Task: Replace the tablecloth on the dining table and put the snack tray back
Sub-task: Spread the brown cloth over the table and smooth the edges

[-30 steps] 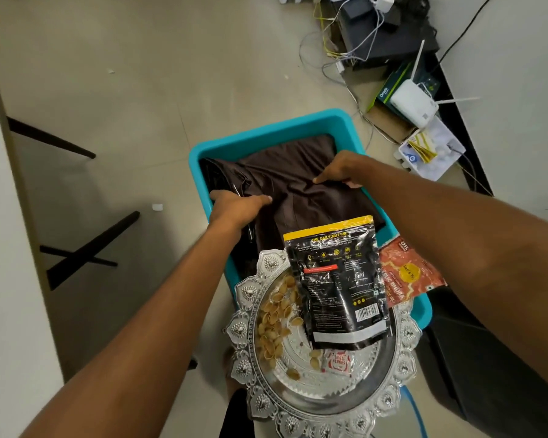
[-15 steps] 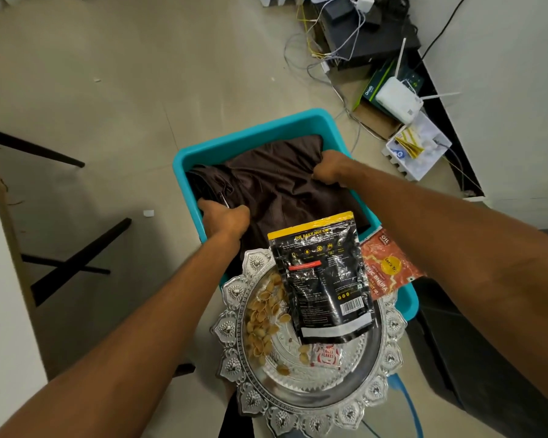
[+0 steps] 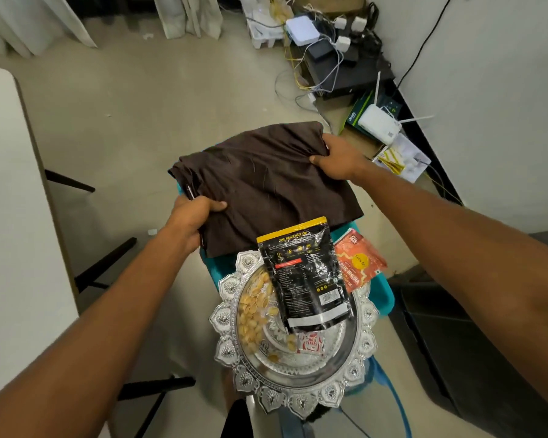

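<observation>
A folded dark brown tablecloth point(image 3: 266, 184) is held up above a teal tub point(image 3: 382, 298), which it mostly hides. My left hand point(image 3: 193, 216) grips its near left edge and my right hand point(image 3: 339, 159) grips its far right corner. Below the cloth, nearer to me, sits an ornate silver snack tray point(image 3: 298, 387). On the tray lie a black snack pouch point(image 3: 307, 273), an orange packet point(image 3: 359, 263), loose nut shells point(image 3: 253, 314) and a small red sachet point(image 3: 310, 343).
A white table edge point(image 3: 16, 216) runs down the left, with dark legs point(image 3: 108, 260) beneath it. Routers point(image 3: 380, 123), boxes and tangled cables point(image 3: 317, 67) crowd the floor by the right wall. Curtains point(image 3: 187, 14) hang at the back. A dark object point(image 3: 487, 358) stands at lower right.
Both hands closed on the brown cloth inside the teal tub and have lifted it up out of the tub. The view has tilted up toward the far wall.
</observation>
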Demonstrator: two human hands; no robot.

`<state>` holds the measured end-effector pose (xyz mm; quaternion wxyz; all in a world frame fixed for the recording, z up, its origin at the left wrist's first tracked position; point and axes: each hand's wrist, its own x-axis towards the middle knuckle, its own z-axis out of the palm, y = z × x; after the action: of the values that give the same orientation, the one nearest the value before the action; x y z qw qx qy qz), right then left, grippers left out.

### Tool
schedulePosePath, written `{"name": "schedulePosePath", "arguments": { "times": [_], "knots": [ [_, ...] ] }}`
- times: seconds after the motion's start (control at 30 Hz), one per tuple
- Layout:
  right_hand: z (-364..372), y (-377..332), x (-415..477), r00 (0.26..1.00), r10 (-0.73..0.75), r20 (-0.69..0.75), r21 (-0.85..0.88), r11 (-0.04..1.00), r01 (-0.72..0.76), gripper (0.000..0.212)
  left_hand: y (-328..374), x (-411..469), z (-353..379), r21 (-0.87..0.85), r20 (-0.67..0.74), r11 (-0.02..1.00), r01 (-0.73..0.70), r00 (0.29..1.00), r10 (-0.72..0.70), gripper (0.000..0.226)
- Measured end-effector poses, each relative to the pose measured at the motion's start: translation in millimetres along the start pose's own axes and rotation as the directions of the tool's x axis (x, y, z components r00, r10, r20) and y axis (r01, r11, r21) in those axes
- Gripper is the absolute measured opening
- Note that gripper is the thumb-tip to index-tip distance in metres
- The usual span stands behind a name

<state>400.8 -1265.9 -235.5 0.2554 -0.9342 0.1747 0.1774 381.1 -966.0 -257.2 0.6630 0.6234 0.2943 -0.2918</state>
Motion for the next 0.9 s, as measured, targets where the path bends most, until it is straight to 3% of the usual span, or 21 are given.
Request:
{"name": "schedulePosePath", "arguments": {
  "times": [0.27,0.5,0.57,0.7,0.9],
  "knots": [
    [-57,-24,-26,0.959,-0.099,-0.265,0.240,0.957,0.165,0.055,87,-39,-5,0.091,0.109,0.949,-0.302,0.950,0.292,0.049],
    [-97,-82,-83,0.910,-0.207,-0.360,0.247,0.919,0.307,0.058,122,-112,-41,0.085,0.117,0.914,-0.396,0.915,0.385,0.052],
    [-100,-97,-96,0.894,-0.239,-0.378,0.264,0.898,0.351,0.063,125,-138,-59,0.094,0.104,0.908,-0.409,0.911,0.399,0.052],
    [-98,-146,-160,0.864,-0.305,-0.401,0.259,0.867,0.426,0.050,123,-212,-107,0.090,0.032,0.900,-0.426,0.904,0.425,0.040],
    [-61,-187,-260,0.791,-0.433,-0.433,0.238,0.791,0.563,0.052,65,-334,-180,0.070,-0.043,0.878,-0.473,0.878,0.477,0.043]
  ]
}}
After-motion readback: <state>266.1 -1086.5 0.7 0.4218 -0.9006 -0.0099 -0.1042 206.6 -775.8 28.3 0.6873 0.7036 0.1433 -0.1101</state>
